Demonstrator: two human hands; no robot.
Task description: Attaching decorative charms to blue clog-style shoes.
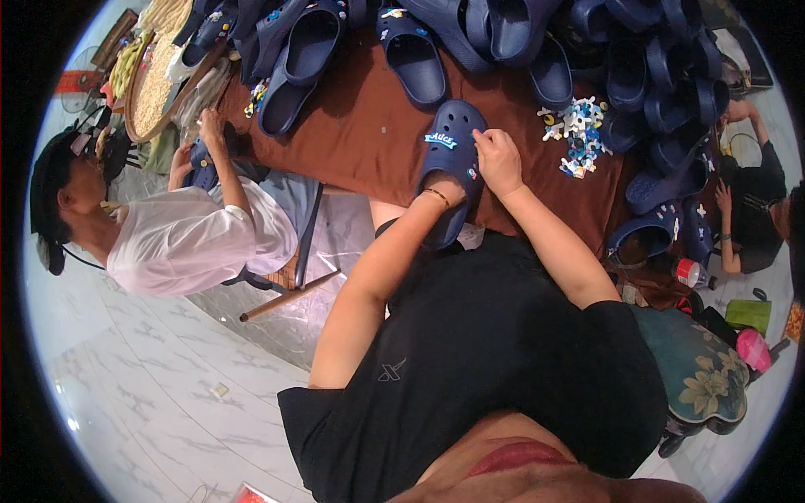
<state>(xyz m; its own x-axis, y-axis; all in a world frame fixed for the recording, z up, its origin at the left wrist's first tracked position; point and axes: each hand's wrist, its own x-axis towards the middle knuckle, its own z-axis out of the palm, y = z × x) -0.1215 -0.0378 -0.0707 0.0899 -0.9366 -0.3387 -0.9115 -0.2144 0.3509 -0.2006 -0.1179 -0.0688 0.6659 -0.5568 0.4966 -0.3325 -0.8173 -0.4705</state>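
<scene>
A navy clog [457,124] with holes in its toe lies tilted in front of me at the table's near edge. My left hand [444,189] reaches into its opening and holds it from inside, its fingers hidden by the toe. A blue-and-white lettered charm [440,141] sits across the top, and a small coloured charm [472,174] on the side strap. Against the clog's right side, my right hand [499,161] is closed in a pinch; whatever is between the fingertips is too small to make out. Right of it lies a pile of small charms [579,134].
More navy clogs [411,67] line the far side of the brown-covered table [352,134], with heaps at the right [662,84]. At left a seated person [193,218] in white handles a clog; another person [755,201] in black is at right. A flowered stool [696,369] stands nearby.
</scene>
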